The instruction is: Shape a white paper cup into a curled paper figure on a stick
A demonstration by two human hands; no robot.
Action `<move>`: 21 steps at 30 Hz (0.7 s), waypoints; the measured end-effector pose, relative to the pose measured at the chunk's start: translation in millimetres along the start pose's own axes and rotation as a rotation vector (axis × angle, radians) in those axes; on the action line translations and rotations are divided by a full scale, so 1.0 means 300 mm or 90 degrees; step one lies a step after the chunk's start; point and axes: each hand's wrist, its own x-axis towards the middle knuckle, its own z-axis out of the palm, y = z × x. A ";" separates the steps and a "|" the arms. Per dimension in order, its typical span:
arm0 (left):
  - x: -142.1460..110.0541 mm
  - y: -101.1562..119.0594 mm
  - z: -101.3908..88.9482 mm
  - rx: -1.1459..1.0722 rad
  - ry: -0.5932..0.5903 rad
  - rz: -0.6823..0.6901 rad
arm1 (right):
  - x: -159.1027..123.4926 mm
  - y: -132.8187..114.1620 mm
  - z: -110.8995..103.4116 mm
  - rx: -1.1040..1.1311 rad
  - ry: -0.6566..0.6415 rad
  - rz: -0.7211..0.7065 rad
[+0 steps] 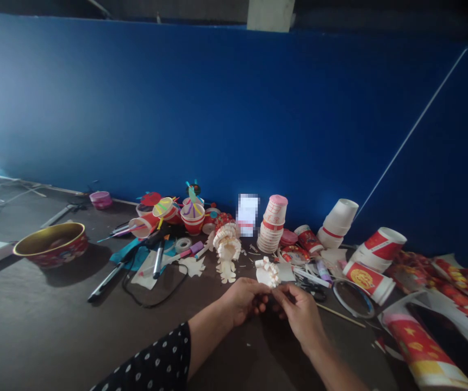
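Note:
My left hand [244, 300] and my right hand [299, 309] meet above the dark table [54, 326], fingers pinched together on a small white paper craft piece [269, 272] with curled strips at its top. Both hands are closed on it. Just beyond lies a white paper-cup figure [228, 247] with cut strips and paper cut-outs beneath it. A dotted dark sleeve [152, 364] covers my left forearm.
A gold-lined bowl [50, 244] sits at the left. Stacks of red and white paper cups [272, 225] and loose cups [380, 247] crowd the back and right. A glue gun with cable [136, 260], markers, tape roll [182, 244], scissors and red paper scraps [462, 285] lie about. A blue wall stands behind.

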 end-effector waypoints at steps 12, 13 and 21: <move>-0.007 -0.003 0.003 -0.012 0.015 0.008 | -0.004 -0.023 0.002 0.060 -0.003 0.079; -0.007 -0.003 0.003 -0.012 0.013 0.009 | -0.002 -0.018 0.001 0.051 -0.003 0.075; -0.008 -0.001 0.005 -0.010 -0.001 0.007 | -0.003 -0.010 0.000 -0.022 0.020 -0.001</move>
